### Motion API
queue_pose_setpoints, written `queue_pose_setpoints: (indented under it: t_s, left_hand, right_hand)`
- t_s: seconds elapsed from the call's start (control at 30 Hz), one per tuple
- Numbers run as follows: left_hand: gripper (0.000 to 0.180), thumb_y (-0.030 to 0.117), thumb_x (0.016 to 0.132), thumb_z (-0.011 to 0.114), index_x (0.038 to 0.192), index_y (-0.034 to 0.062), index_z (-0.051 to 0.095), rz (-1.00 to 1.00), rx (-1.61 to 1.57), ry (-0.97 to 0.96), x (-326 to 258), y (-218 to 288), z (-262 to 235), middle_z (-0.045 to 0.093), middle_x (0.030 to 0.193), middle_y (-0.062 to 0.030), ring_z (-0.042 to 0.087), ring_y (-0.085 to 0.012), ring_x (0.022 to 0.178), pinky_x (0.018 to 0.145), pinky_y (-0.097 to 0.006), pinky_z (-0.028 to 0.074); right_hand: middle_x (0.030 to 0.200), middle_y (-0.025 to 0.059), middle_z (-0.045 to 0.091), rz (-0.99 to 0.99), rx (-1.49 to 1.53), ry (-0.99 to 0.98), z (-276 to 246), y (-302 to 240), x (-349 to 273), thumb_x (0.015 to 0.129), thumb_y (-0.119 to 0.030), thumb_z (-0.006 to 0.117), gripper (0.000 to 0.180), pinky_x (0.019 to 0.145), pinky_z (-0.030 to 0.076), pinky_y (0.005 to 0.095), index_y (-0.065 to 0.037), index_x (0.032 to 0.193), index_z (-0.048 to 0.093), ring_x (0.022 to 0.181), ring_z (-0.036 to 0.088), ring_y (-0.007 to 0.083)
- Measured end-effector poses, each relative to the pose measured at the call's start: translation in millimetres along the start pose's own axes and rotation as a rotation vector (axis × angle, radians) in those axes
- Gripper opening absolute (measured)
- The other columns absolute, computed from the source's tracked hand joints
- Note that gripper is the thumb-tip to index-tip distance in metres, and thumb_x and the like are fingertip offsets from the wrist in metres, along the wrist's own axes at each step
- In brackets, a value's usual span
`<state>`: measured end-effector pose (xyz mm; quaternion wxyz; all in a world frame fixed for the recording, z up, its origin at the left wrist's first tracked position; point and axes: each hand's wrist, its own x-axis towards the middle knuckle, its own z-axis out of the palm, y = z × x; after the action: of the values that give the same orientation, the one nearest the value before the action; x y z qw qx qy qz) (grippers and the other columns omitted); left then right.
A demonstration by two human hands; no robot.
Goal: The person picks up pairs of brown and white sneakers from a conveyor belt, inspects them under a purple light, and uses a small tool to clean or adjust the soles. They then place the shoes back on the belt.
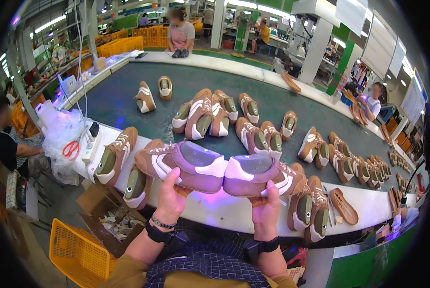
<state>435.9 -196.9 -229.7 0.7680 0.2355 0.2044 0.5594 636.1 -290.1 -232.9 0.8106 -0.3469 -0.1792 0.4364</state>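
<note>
My left hand (172, 196) grips a brown sneaker (188, 165) with white stripes and a white heel patch, thumb on its near side. In my right hand (265, 211) is a matching sneaker (253, 180), held the same way. The two shoes are raised over the white bench edge, heels touching, toes pointing outward. Purple light falls on them and on the bench below. Beside my left hand a pair of sneakers (137, 187) rests on the bench edge, partly behind the held shoe. Another pair (315, 211) stands to the right of my right hand.
Many more sneakers (199, 115) stand on the dark green conveyor belt (128, 91). A loose brown sole (343, 206) lies on the right bench edge. Red scissors (71, 150), a power strip (91, 146) and plastic bags lie left. A yellow crate (78, 249) sits below. Several people work around.
</note>
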Motion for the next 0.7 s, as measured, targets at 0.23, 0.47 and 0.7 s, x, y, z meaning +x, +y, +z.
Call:
queue_pose_setpoints:
  t_s: [0.23,0.47,0.7]
  left_hand:
    - [0.037,0.022,0.084,0.055,0.116,0.007,0.047,0.007,0.006,-0.008,-21.4,2.8,14.0,0.056,0.109,-0.007,0.057,-0.0189,0.097,0.084,-0.036,0.05]
    - [0.039,0.022,0.083,0.057,0.117,0.0077,0.046,0.056,0.012,-0.021,-43.8,5.4,27.2,0.055,0.111,-0.0074,0.056,-0.02,0.099,0.086,-0.037,0.049]
    - [0.041,0.023,0.083,0.057,0.119,0.0079,0.044,0.071,0.049,-0.035,-60.5,8.5,24.8,0.055,0.111,-0.0077,0.056,-0.021,0.101,0.085,-0.039,0.048]
  right_hand:
    - [0.106,0.0098,0.058,0.039,0.044,-0.027,3.0,-17.0,-13.4,0.085,-0.029,0.054,0.041,0.073,0.054,0.0322,-0.003,0.116,0.047,0.091,0.06,0.0188]
    - [0.106,0.0104,0.057,0.055,0.091,-0.035,4.2,-33.4,-30.9,0.084,-0.027,0.055,0.04,0.073,0.055,0.0332,-0.004,0.116,0.046,0.09,0.06,0.0206]
    - [0.104,0.0099,0.057,0.066,0.116,-0.046,3.9,-35.7,-46.5,0.084,-0.026,0.055,0.039,0.071,0.055,0.034,-0.004,0.115,0.047,0.088,0.06,0.0197]
